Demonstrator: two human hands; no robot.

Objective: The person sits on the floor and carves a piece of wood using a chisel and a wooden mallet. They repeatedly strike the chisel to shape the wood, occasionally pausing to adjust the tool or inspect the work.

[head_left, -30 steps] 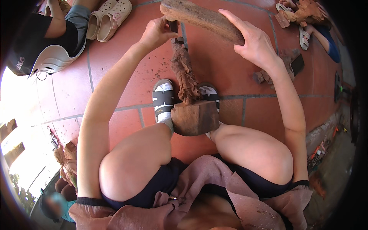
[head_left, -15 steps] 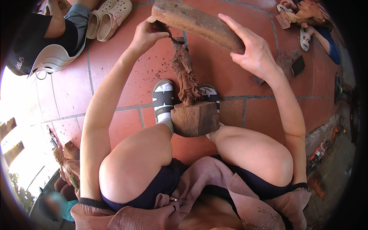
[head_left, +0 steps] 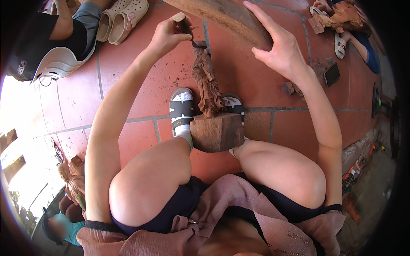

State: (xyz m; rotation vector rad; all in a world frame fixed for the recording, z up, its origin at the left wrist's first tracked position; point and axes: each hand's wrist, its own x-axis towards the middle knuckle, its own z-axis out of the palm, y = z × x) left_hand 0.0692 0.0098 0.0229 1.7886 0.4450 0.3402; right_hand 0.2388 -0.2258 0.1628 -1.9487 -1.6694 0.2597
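Note:
My left hand point(head_left: 166, 39) pinches the dark handle of a chisel point(head_left: 185, 26), whose pale butt end points up. The blade tip meets the top of a carved wooden figure point(head_left: 206, 79), which leans away from me on its block base point(head_left: 217, 133) between my feet. In my right hand point(head_left: 288, 53) is a long, thick wooden mallet point(head_left: 232, 21). My thumb and fingers grip its near right end, while its far end runs out past the top of the picture. A gap shows between the mallet and the chisel butt.
Red floor tiles point(head_left: 141, 77) carry scattered wood chips. Wood pieces with a dark flat block point(head_left: 332, 74) lie to the right. Beige clogs point(head_left: 121, 25) and a person in a cap point(head_left: 60, 62) are at far left. Another person's carving point(head_left: 341, 17) is at far right.
The mallet has lifted away from the chisel, up and out of the top edge, uncovering the chisel's butt end. My left hand and the carving stay nearly in place.

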